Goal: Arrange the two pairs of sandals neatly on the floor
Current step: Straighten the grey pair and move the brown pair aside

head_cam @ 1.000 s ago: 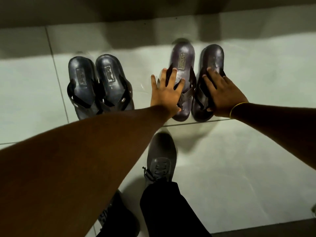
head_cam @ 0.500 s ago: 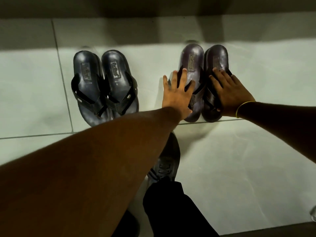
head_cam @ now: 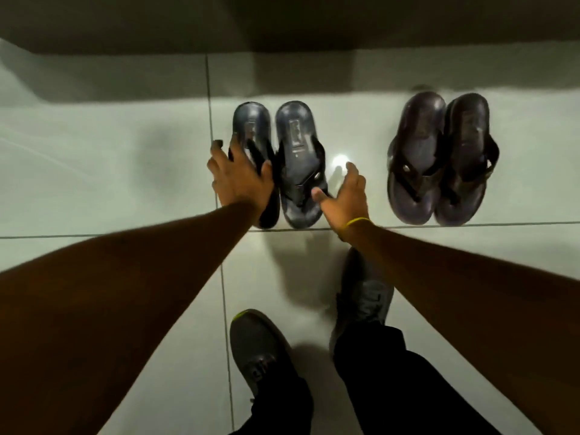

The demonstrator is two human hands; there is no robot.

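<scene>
Two pairs of dark sandals stand on the pale tiled floor (head_cam: 94,171). In the black pair, the left sandal (head_cam: 251,124) and the right sandal (head_cam: 296,142) lie side by side at centre. My left hand (head_cam: 241,180) lies over the left sandal's strap with fingers spread across its width, hiding its near half. My right hand (head_cam: 345,196) is open at the right sandal's outer edge, with the thumb touching its side. The brown pair, with its left sandal (head_cam: 417,146) and right sandal (head_cam: 467,142), sits close together to the right, untouched.
My own grey shoes (head_cam: 260,346) (head_cam: 367,296) stand on the tiles just behind the black pair. A dark wall base (head_cam: 282,26) runs along the far side behind both pairs. Grout lines cross under the sandals' heels.
Both hands left the brown pair and moved left to the black pair. The view swung left, so the brown pair now sits at the right.
</scene>
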